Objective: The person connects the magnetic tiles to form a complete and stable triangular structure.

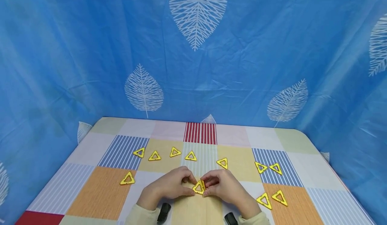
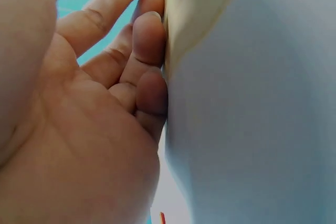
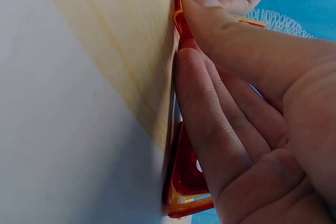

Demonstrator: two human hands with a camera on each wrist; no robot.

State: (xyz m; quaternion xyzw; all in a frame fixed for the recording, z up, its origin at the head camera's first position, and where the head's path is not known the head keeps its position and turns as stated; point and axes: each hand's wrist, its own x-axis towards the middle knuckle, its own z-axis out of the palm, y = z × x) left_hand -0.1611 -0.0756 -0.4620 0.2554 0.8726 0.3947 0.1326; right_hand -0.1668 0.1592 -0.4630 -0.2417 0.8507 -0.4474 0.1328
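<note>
Both hands meet at the table's front centre over small yellow triangle frames (image 1: 199,187). My left hand (image 1: 190,186) pinches the left side of one triangle between thumb and forefinger. My right hand (image 1: 206,187) pinches the right side, where a second triangle stands on edge against the first. In the right wrist view the triangles (image 3: 181,184) look orange-yellow and lie pressed against the cloth, under the right hand's thumb and fingers (image 3: 210,129). The left wrist view shows only curled fingers (image 2: 149,40) against the cloth, with no triangle visible.
Several loose yellow triangles lie on the patchwork tablecloth (image 1: 99,191): a row at the back left (image 1: 154,156), one at the left (image 1: 127,179), one behind the hands (image 1: 222,162), and pairs at the right (image 1: 260,167) and front right (image 1: 279,197). Blue leaf-print curtain surrounds the table.
</note>
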